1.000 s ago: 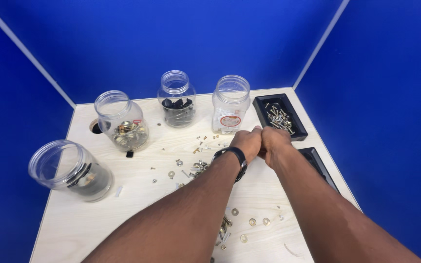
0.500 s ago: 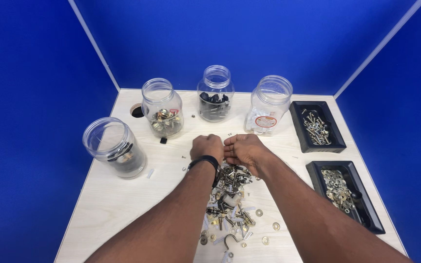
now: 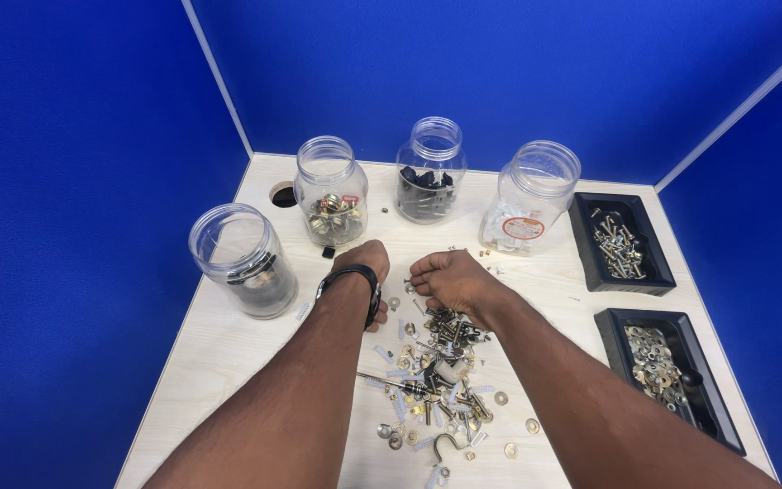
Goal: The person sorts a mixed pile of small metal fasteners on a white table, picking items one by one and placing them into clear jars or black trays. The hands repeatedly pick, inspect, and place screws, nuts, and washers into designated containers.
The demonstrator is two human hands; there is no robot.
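walls: blue partition panels, white corner seams | furniture: pale wood table | light: even

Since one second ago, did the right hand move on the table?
Yes. The right hand has come back toward the person, away from the white-filled jar, to the hardware pile.

Four jars standing in an arc just beyond the hands, two black trays lining the right, hardware pile beneath the forearms, bare surface at near left

bright, even overhead light — soft shadows, sharp focus, slight wide-angle edge stretch
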